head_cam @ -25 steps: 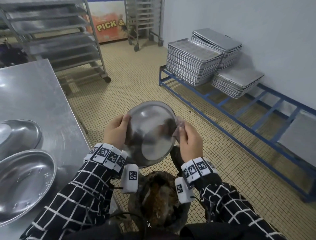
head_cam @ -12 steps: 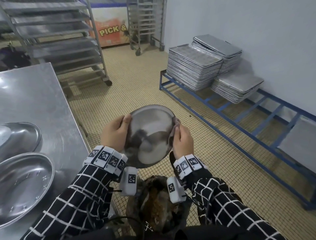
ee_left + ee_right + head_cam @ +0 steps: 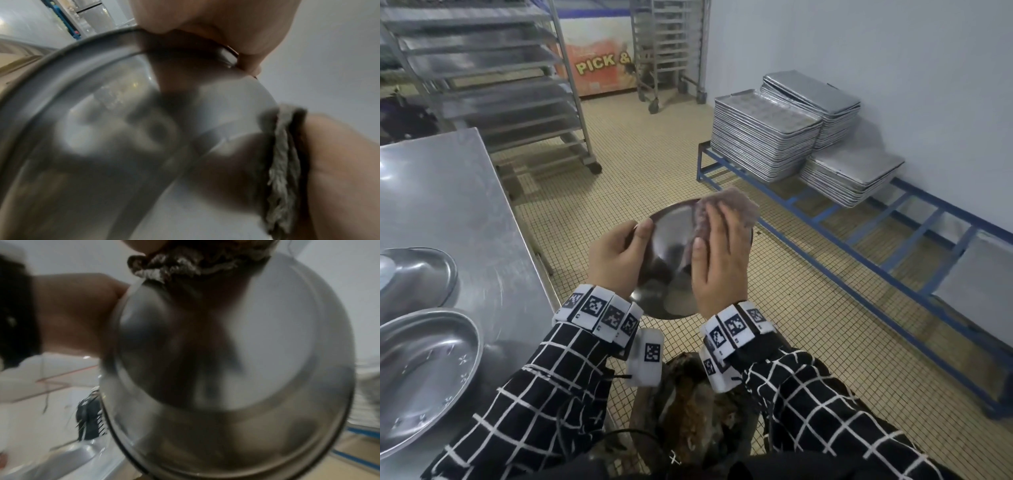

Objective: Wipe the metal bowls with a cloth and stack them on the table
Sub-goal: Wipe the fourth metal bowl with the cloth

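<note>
Steel bowl (image 3: pixel 671 250) rim gripped by left hand (image 3: pixel 616 260); right hand (image 3: pixel 717 263) flat, pressing cloth (image 3: pixel 726 209) on bowl.

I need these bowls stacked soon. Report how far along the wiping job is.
Done: nothing stacked; two bowls sit side by side on the table. In hand: left hand grips a bowl while right hand presses the cloth on it. Left: finish wiping, stack.
</note>
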Action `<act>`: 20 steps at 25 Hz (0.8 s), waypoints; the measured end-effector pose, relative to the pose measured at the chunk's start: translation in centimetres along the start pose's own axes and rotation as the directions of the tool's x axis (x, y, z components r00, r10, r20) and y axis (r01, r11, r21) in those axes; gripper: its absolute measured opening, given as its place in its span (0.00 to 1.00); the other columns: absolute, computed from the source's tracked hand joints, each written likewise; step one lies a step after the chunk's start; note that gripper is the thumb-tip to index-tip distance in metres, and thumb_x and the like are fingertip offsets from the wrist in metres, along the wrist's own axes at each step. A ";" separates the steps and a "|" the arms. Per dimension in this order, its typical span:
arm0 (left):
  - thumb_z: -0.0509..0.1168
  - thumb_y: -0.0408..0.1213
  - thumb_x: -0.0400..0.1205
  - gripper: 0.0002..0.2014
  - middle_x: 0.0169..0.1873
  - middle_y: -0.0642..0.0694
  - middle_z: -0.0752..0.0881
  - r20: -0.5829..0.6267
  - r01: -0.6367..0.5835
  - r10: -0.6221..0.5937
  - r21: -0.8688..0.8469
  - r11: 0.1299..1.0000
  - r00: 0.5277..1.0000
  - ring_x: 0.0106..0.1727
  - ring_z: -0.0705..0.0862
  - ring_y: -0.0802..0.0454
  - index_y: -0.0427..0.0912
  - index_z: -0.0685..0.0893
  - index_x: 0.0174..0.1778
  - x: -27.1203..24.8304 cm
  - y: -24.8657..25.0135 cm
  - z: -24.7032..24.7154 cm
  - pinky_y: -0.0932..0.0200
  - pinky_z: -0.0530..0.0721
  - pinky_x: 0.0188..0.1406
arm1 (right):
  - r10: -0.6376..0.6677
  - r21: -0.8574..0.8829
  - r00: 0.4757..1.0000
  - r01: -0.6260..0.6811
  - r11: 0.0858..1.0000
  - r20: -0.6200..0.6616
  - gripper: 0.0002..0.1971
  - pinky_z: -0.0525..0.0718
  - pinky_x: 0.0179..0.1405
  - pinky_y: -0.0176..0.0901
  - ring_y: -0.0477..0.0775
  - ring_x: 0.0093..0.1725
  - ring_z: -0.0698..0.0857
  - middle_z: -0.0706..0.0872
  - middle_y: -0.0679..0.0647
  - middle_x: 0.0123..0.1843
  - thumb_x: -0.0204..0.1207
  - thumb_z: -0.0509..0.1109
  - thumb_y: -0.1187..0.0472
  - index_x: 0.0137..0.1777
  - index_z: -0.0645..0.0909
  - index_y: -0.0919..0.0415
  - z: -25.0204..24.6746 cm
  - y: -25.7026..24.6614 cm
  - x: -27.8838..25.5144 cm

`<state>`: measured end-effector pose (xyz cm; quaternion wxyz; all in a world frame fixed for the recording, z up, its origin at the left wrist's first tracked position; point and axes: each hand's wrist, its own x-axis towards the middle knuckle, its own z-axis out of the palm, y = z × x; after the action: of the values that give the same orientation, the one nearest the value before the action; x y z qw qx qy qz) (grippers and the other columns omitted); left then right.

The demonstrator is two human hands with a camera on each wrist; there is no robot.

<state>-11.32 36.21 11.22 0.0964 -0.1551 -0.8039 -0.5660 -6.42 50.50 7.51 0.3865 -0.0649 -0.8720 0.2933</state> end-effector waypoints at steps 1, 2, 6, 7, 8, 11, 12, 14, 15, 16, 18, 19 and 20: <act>0.61 0.46 0.84 0.19 0.21 0.47 0.74 -0.021 0.018 -0.019 -0.031 0.999 1.000 0.26 0.71 0.52 0.39 0.79 0.29 0.1 -0.1 0.0 0.55 0.71 0.29 | 0.092 0.100 0.995 -0.089 0.991 -0.025 0.26 0.72 0.73 0.62 0.55 0.79 0.65 0.61 0.50 0.80 0.84 0.45 0.47 0.80 0.60 0.54 -0.2 0.7 0.1; 0.62 0.46 0.84 0.20 0.22 0.43 0.75 -0.039 0.035 -0.038 -0.065 0.997 0.999 0.27 0.72 0.51 0.35 0.81 0.31 0.1 -0.3 -0.1 0.54 0.72 0.31 | 0.192 0.197 0.981 -0.180 0.964 -0.040 0.26 0.74 0.71 0.54 0.51 0.78 0.65 0.59 0.48 0.81 0.85 0.44 0.47 0.81 0.59 0.53 -0.3 1.4 -0.1; 0.60 0.47 0.84 0.20 0.36 0.27 0.83 -0.030 0.155 -0.162 -0.175 0.972 0.986 0.34 0.78 0.48 0.32 0.85 0.40 -0.6 -1.2 -0.2 0.57 0.78 0.36 | 0.582 0.405 0.809 -0.559 0.723 0.078 0.21 0.69 0.59 0.31 0.41 0.68 0.68 0.68 0.49 0.77 0.88 0.47 0.52 0.80 0.63 0.50 -1.7 3.1 -1.2; 0.59 0.47 0.85 0.19 0.38 0.29 0.85 -0.007 0.185 -0.190 -0.179 0.966 0.982 0.36 0.80 0.48 0.35 0.85 0.41 -0.8 -1.5 -0.3 0.59 0.80 0.37 | 0.647 0.437 0.746 -0.641 0.632 0.158 0.20 0.70 0.57 0.36 0.44 0.65 0.72 0.73 0.49 0.72 0.88 0.48 0.51 0.77 0.66 0.48 -2.3 3.6 -1.1; 0.58 0.47 0.85 0.18 0.39 0.32 0.86 0.025 0.210 -0.209 -0.174 0.962 0.978 0.37 0.81 0.49 0.38 0.85 0.42 -1.0 -2.0 -0.3 0.61 0.81 0.39 | 0.681 0.435 0.695 -0.700 0.566 0.231 0.18 0.72 0.55 0.37 0.45 0.59 0.76 0.77 0.47 0.65 0.87 0.49 0.50 0.73 0.70 0.47 -3.0 4.0 -0.9; 0.57 0.47 0.86 0.11 0.40 0.47 0.86 0.135 0.261 -0.245 -0.116 0.958 0.960 0.42 0.83 0.53 0.52 0.83 0.44 -1.4 -3.7 -0.4 0.53 0.84 0.49 | 0.631 0.338 0.719 -0.695 0.635 0.293 0.12 0.70 0.35 0.26 0.39 0.42 0.78 0.80 0.40 0.44 0.86 0.53 0.49 0.56 0.76 0.52 -4.7 5.4 0.0; 0.56 0.45 0.86 0.09 0.41 0.50 0.85 0.173 0.247 -0.233 -0.063 0.967 0.957 0.43 0.83 0.54 0.53 0.81 0.45 -1.6 -4.3 -0.3 0.50 0.85 0.51 | 0.592 0.294 0.754 -0.657 0.694 0.286 0.13 0.71 0.33 0.23 0.38 0.41 0.78 0.80 0.40 0.42 0.86 0.53 0.50 0.55 0.76 0.55 -4.9 5.8 0.3; 0.58 0.44 0.85 0.05 0.46 0.53 0.84 0.260 0.220 -0.212 0.000 0.976 0.942 0.48 0.84 0.55 0.54 0.79 0.51 -2.1 -4.8 0.0 0.50 0.87 0.50 | 0.483 0.170 0.824 -0.544 0.822 0.296 0.15 0.73 0.34 0.24 0.44 0.43 0.81 0.82 0.45 0.43 0.86 0.54 0.51 0.56 0.77 0.60 -4.9 6.4 0.8; 0.60 0.45 0.84 0.06 0.50 0.53 0.84 0.317 0.221 -0.208 -0.003 0.975 0.925 0.50 0.84 0.55 0.55 0.78 0.55 -2.2 -4.6 0.1 0.53 0.88 0.46 | 0.404 0.089 0.854 -0.454 0.887 0.327 0.15 0.74 0.36 0.26 0.48 0.45 0.82 0.82 0.49 0.45 0.86 0.54 0.52 0.56 0.77 0.62 -4.9 6.5 1.1; 0.62 0.46 0.82 0.09 0.51 0.54 0.84 0.378 0.218 -0.200 -0.004 0.976 0.904 0.52 0.84 0.56 0.56 0.77 0.57 -2.2 -4.3 0.3 0.58 0.88 0.43 | 0.317 0.004 0.869 -0.345 0.939 0.381 0.15 0.74 0.38 0.30 0.51 0.47 0.82 0.82 0.51 0.46 0.85 0.54 0.52 0.57 0.77 0.62 -4.8 6.3 1.4; 0.64 0.49 0.81 0.10 0.49 0.54 0.85 0.472 0.171 -0.188 0.080 0.982 0.861 0.50 0.84 0.59 0.56 0.79 0.57 -2.1 -3.3 0.9 0.62 0.86 0.43 | 0.169 -0.118 0.838 -0.125 0.985 0.518 0.15 0.72 0.47 0.35 0.49 0.49 0.78 0.79 0.50 0.48 0.84 0.56 0.52 0.59 0.78 0.61 -4.5 5.4 1.7; 0.63 0.50 0.81 0.09 0.45 0.53 0.86 0.497 0.137 -0.195 0.150 0.979 0.846 0.47 0.85 0.57 0.54 0.81 0.53 -2.1 -2.7 1.3 0.61 0.85 0.44 | 0.121 -0.136 0.816 -0.053 0.989 0.565 0.15 0.72 0.51 0.38 0.49 0.50 0.76 0.77 0.50 0.49 0.84 0.56 0.51 0.59 0.78 0.60 -4.4 4.8 1.7; 0.61 0.50 0.82 0.10 0.41 0.50 0.86 0.494 0.111 -0.202 0.207 0.972 0.846 0.43 0.84 0.53 0.50 0.82 0.49 -2.2 -2.3 1.7 0.58 0.84 0.45 | 0.084 -0.124 0.809 -0.014 0.992 0.581 0.15 0.73 0.54 0.43 0.50 0.51 0.75 0.78 0.51 0.49 0.84 0.56 0.51 0.59 0.78 0.59 -4.2 4.3 1.6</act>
<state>-10.08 36.77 7.90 -0.1542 -0.2248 -0.8559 -0.4394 -5.03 56.46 8.34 0.0874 -0.0160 -0.9618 0.2588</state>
